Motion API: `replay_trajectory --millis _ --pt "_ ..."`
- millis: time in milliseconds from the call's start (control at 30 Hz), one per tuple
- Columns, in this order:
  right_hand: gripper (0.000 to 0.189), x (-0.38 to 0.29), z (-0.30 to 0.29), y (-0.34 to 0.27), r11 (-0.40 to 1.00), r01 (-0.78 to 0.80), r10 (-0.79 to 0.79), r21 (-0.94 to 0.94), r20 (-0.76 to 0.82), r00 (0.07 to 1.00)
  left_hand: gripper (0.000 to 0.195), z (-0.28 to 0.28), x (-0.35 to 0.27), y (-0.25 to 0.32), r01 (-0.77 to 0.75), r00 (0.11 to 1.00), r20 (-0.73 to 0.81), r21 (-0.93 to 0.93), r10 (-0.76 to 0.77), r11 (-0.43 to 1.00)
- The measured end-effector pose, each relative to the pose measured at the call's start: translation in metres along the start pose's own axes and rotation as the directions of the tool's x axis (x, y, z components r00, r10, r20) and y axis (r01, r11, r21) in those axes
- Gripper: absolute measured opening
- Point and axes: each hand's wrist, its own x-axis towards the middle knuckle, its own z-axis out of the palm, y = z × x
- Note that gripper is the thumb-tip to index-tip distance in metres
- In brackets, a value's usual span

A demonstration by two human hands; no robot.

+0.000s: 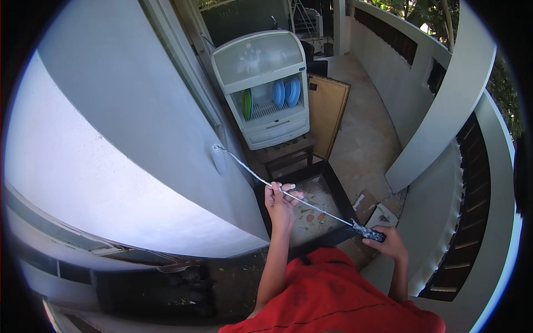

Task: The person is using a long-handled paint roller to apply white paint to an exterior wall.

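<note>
A paint roller (219, 160) with a long, paint-covered wire frame rests against the white wall (166, 137) at centre left. My left hand (282, 204) pinches the thin metal rod around its middle, with some fingers spread and flecked with white paint. The rod runs down to the right to a dark handle (369, 232) smeared with white paint, which my right hand (388, 242) grips at its end. Below my left hand lies a dark-framed panel (333, 179) whose pale, dusty surface carries several orange-brown bits.
Ahead, a white plastic dish cabinet (277, 116) with blue and green plates stands on a dark wooden stool (291, 157). A wooden board (329, 112) leans beside it. Cardboard pieces (364, 207) lie on the floor. A white pillar (441, 108) and low wall (379, 70) rise at right.
</note>
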Motion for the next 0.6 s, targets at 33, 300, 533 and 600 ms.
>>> replay_trajectory --millis 33,300,533,600 --pt "0.032 -0.003 0.006 -0.004 1.0 -0.021 0.021 -0.009 -0.015 1.0 0.022 -0.003 -0.001 0.002 0.01 1.0 0.022 -0.001 -0.01 1.0" --pt "0.033 -0.005 0.019 -0.028 0.999 -0.019 0.02 0.036 -0.025 0.999 0.027 -0.014 0.011 0.015 0.017 1.0 -0.015 0.017 -0.017 1.0" --pt "0.032 -0.001 -0.003 -0.027 0.994 0.06 -0.062 0.092 0.013 0.998 0.025 0.006 0.012 0.014 -0.001 0.999 -0.037 -0.005 0.001 1.0" --pt "0.031 -0.004 -0.003 -0.019 0.985 0.09 -0.093 0.146 0.019 0.995 0.022 0.011 0.008 0.012 0.001 1.0 -0.009 0.009 -0.001 1.0"
